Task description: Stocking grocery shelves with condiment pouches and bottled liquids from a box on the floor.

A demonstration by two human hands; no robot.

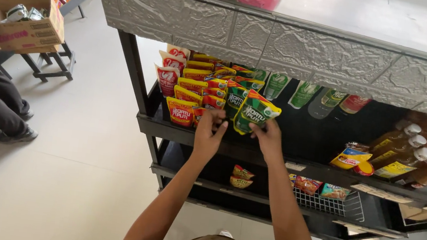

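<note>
On black shop shelf [179,130], hands [210,134] straighten green pouch [254,113].

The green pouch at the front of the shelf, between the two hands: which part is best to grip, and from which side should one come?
Probably the lower right edge of the green pouch, from the open front of the shelf. It leans left against the other pouches, so that side is blocked, and the shelf above covers the top. The right hand already pinches this edge; the left hand is at the red and yellow pouches.
</note>
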